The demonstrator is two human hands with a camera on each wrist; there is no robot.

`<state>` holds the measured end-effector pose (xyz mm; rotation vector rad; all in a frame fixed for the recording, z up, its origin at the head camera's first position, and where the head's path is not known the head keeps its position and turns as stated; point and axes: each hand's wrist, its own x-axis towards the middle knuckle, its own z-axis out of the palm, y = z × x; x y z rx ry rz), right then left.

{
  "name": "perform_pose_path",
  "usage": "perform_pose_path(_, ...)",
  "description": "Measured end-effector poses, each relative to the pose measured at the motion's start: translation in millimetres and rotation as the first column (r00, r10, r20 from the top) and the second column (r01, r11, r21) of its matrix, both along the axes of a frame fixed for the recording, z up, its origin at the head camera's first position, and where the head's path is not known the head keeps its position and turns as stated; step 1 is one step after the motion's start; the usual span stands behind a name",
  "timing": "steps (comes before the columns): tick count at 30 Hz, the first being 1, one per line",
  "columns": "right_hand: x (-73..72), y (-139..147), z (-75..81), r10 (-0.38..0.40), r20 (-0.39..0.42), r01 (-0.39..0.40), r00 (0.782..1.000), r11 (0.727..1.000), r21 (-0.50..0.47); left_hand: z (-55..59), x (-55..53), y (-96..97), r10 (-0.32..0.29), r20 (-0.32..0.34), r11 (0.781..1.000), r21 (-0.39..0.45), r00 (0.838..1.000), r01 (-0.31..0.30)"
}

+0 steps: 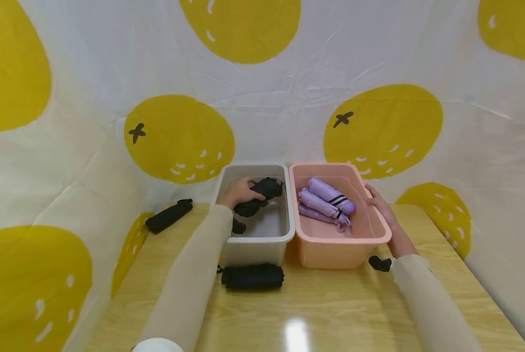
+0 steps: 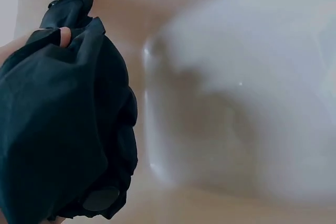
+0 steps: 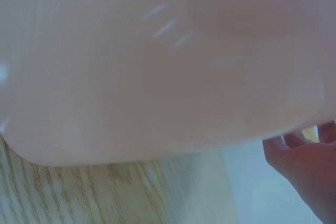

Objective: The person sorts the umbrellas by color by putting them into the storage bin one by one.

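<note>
My left hand is inside the grey bin, gripping a black folded umbrella. In the left wrist view this umbrella has loose, bunched fabric, and one fingertip shows on it; most of the hand is hidden. More black fabric appears lower in the grey bin, partly behind the sleeve. At the right side of the pink bin, my right hand holds the rim. Several lilac folded umbrellas with dark straps lie in the pink bin.
On the wooden table, a black folded umbrella lies before the grey bin and another lies far left. A small black item sits beside my right wrist. The bins stand side by side against a patterned cloth.
</note>
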<state>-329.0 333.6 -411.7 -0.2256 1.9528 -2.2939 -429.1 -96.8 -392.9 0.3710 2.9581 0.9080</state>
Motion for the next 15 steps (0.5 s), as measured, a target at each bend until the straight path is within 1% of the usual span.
perform_pose_path(3,-4.0,0,1.4,0.015,-0.018,-0.015,1.000,1.000,-0.023,0.3,-5.6,-2.7,-0.001,0.008,1.000,-0.004,1.000,0.001)
perform_pose_path(6,-6.5,3,-1.5,0.021,-0.045,-0.023,0.999,0.999,-0.040,-2.3,-11.7,-2.9,-0.033,0.019,0.999,-0.016,0.999,0.034)
perform_pose_path(9,-7.5,7,-6.2,0.030,-0.059,-0.034,0.998,0.997,-0.068,-11.8,-18.0,-2.6,-0.076,0.036,0.996,-0.043,0.996,0.077)
perform_pose_path(11,-7.6,7,-8.3,0.042,-0.052,-0.047,0.998,0.995,-0.086,-18.9,-20.8,-3.3,-0.096,0.048,0.993,-0.069,0.994,0.099)
perform_pose_path(13,-8.1,8,-9.1,0.040,-0.041,-0.043,0.998,0.996,-0.076,-24.9,-23.1,-4.4,-0.118,0.061,0.989,-0.080,0.991,0.123)
perform_pose_path(15,-9.3,7,-8.2,0.036,-0.023,-0.038,0.999,0.998,-0.059,-28.4,-24.9,-6.2,-0.130,0.064,0.986,-0.094,0.989,0.135)
